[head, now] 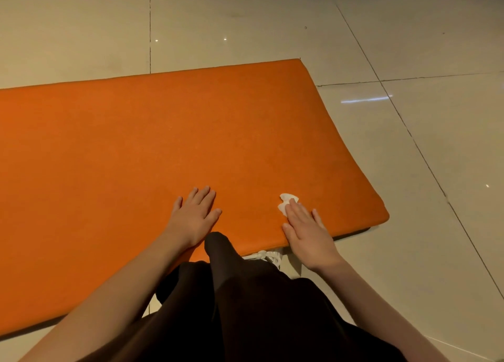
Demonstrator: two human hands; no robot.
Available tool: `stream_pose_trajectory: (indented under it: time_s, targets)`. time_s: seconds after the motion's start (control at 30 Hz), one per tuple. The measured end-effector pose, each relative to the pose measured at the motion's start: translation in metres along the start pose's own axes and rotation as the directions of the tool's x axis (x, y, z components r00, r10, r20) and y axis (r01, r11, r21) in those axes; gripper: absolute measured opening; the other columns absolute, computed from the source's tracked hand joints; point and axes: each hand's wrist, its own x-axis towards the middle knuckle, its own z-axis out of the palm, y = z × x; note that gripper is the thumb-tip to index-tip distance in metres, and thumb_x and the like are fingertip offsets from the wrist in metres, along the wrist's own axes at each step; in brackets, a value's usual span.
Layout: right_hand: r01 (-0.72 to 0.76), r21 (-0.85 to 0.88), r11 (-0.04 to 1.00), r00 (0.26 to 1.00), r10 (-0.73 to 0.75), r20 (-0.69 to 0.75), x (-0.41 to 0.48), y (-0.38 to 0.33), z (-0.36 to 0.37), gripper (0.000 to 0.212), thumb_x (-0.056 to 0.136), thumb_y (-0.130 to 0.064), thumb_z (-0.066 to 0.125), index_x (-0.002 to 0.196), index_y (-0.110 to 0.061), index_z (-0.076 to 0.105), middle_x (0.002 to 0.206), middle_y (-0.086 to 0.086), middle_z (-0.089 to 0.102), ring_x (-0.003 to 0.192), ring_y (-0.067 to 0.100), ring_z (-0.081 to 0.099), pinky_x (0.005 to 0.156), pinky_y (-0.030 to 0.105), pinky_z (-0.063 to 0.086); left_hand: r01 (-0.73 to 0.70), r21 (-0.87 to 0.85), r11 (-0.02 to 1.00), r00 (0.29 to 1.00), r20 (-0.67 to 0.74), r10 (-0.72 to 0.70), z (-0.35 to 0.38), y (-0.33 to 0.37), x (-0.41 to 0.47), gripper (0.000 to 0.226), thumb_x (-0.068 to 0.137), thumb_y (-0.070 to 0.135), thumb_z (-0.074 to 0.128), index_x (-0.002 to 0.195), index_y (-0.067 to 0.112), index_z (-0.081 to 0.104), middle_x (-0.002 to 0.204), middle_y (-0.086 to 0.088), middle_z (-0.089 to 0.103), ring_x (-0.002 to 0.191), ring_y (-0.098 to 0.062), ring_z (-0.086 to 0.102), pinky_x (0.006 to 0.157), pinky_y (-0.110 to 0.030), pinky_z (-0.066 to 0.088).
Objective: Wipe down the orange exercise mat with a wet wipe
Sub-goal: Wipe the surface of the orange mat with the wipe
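Note:
The orange exercise mat [152, 143] lies flat on the tiled floor and runs off the left edge of the view. My left hand [195, 215] rests palm down on it near the front edge, fingers straight and spread. My right hand [306, 229] lies flat near the mat's front right corner, its straight fingers pressing a small white wet wipe [286, 200] onto the mat. Most of the wipe is hidden under my fingers; a crumpled part shows beyond the fingertips.
Glossy beige floor tiles [409, 143] surround the mat on the far and right sides. My knee in dark clothing [218, 245] rests on the mat's front edge between my hands. A white shoe with laces [266, 255] peeks out just below the mat edge.

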Motion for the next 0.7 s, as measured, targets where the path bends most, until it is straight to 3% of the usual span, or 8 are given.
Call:
stream_pose_trajectory:
  time_s: [0.23, 0.33, 0.57, 0.7]
  targets:
    - [0.115, 0.038, 0.993, 0.992, -0.117, 0.054, -0.021, -0.016, 0.003, 0.054, 0.107, -0.038, 0.019, 0.156, -0.023, 0.004, 0.163, -0.008, -0.002, 0.148, 0.003, -0.007, 0.119, 0.027, -0.012, 0.089, -0.043, 0.995, 0.995, 0.048, -0.087, -0.005, -0.027, -0.026, 0.059, 0.104, 0.048, 0.027, 0.157, 0.027, 0.011, 0.165, 0.006, 0.001, 0.151, -0.015, -0.005, 0.12, -0.045, -0.002]
    - [0.071, 0.0, 0.997, 0.997, -0.071, 0.034, -0.015, -0.019, 0.003, 0.054, 0.107, -0.038, 0.019, 0.156, -0.02, 0.007, 0.164, -0.006, 0.0, 0.149, 0.006, -0.004, 0.119, 0.03, -0.011, 0.07, -0.069, 0.995, 0.997, 0.04, -0.067, -0.006, -0.033, -0.036, 0.058, 0.104, 0.047, 0.029, 0.157, 0.028, 0.013, 0.165, 0.007, 0.002, 0.151, -0.014, -0.004, 0.12, -0.044, -0.002]
    - [-0.024, 0.097, 0.995, 0.999, 0.022, 0.025, -0.016, -0.04, 0.014, 0.055, 0.107, -0.035, 0.019, 0.157, -0.016, 0.004, 0.164, -0.002, -0.007, 0.15, 0.011, -0.009, 0.118, 0.031, -0.012, 0.123, -0.033, 0.992, 0.991, 0.055, -0.121, -0.006, -0.044, -0.049, 0.056, 0.105, 0.047, 0.025, 0.156, 0.033, 0.01, 0.165, 0.008, -0.001, 0.151, -0.017, -0.004, 0.12, -0.048, 0.002]
    - [0.167, 0.027, 0.986, 0.978, -0.169, 0.122, -0.014, -0.058, 0.023, 0.054, 0.107, -0.034, 0.019, 0.156, -0.017, 0.001, 0.163, -0.003, -0.009, 0.149, 0.009, -0.01, 0.116, 0.029, -0.013, 0.142, -0.017, 0.99, 0.99, 0.012, -0.142, 0.001, -0.039, -0.05, 0.054, 0.105, 0.045, 0.023, 0.157, 0.034, 0.009, 0.165, 0.008, -0.001, 0.151, -0.018, -0.004, 0.12, -0.048, 0.002]
